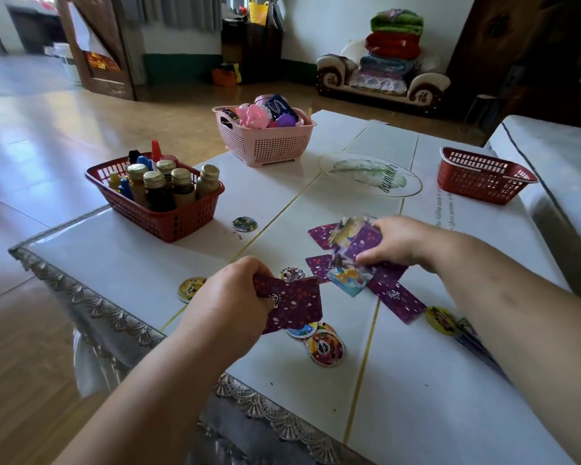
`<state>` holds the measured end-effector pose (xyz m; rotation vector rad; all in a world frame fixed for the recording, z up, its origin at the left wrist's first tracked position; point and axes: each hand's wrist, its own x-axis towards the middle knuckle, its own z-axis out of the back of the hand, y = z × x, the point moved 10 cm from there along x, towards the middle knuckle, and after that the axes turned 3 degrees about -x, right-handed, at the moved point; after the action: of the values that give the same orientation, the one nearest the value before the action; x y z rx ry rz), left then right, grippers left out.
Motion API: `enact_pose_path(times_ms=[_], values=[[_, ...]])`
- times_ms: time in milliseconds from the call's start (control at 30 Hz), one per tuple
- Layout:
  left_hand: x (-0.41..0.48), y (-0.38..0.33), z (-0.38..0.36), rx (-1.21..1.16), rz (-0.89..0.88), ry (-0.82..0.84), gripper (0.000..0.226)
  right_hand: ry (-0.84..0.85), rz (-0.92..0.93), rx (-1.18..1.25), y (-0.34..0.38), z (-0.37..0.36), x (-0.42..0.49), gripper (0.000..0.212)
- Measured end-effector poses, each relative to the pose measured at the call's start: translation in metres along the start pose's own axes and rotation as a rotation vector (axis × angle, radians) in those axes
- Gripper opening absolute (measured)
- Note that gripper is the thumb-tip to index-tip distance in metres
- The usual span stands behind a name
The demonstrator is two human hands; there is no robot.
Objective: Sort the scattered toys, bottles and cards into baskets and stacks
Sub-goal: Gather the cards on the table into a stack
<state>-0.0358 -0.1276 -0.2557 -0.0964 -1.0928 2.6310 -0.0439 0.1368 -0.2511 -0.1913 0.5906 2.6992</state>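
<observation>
My left hand [230, 297] grips a small stack of purple cards [294, 305] above the table's near middle. My right hand [401, 241] pinches a purple card [359, 245], blurred and lifted off a loose pile of purple cards [396, 297] on the table. Round picture discs lie scattered: one [245, 224] near the bottle basket, one yellow disc [190, 288] left of my left hand, several [324, 347] under the held stack. A red basket [182, 219] at the left holds bottles [155, 186]. A pink basket [265, 142] at the back holds toys [254, 115].
An empty red basket [483, 179] stands at the right back of the white table [114, 260]. A yellow disc [441, 320] and more cards [467, 330] lie by my right forearm. The table's lace-trimmed edge runs along the left and front. A sofa edge is at the far right.
</observation>
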Motion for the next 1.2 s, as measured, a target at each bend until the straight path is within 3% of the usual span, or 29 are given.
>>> enact_pose_path(times_ms=[167, 333, 400, 567, 700, 767, 867, 900, 1000, 1200], values=[[0.0, -0.003, 0.0, 0.019, -0.016, -0.001, 0.02, 0.197, 0.213, -0.372, 0.03, -0.033, -0.001, 0.045], [0.0, 0.001, -0.001, 0.027, -0.016, 0.013, 0.02, 0.243, 0.254, -0.759, 0.029, -0.042, 0.009, 0.099], [0.001, 0.003, 0.0, 0.011, -0.009, 0.016, 0.02, 0.249, 0.291, -0.839, 0.038, -0.047, 0.009, 0.106], [0.002, 0.003, 0.0, 0.002, 0.008, 0.019, 0.02, 0.386, 0.199, -0.656, 0.042, -0.057, 0.014, 0.088], [0.004, 0.004, 0.0, 0.003, 0.007, 0.02, 0.02, 0.373, 0.155, -0.675, 0.036, -0.056, 0.018, 0.077], [0.007, 0.005, 0.001, -0.01, 0.012, 0.016, 0.02, 0.388, 0.181, -0.495, 0.035, -0.051, 0.018, 0.06], [0.01, 0.004, 0.002, -0.003, 0.004, 0.005, 0.02, 0.31, 0.162, -0.036, 0.036, -0.022, 0.021, 0.033], [0.011, 0.006, 0.003, -0.005, 0.006, 0.001, 0.02, 0.232, 0.15, -0.003, 0.037, -0.01, 0.027, 0.035], [0.015, 0.006, 0.003, -0.025, 0.01, -0.002, 0.02, 0.039, 0.161, -0.238, 0.047, 0.006, 0.047, 0.057], [0.021, -0.005, -0.003, -0.042, -0.007, -0.018, 0.017, 0.299, 0.076, -0.474, 0.05, -0.034, 0.073, 0.076]])
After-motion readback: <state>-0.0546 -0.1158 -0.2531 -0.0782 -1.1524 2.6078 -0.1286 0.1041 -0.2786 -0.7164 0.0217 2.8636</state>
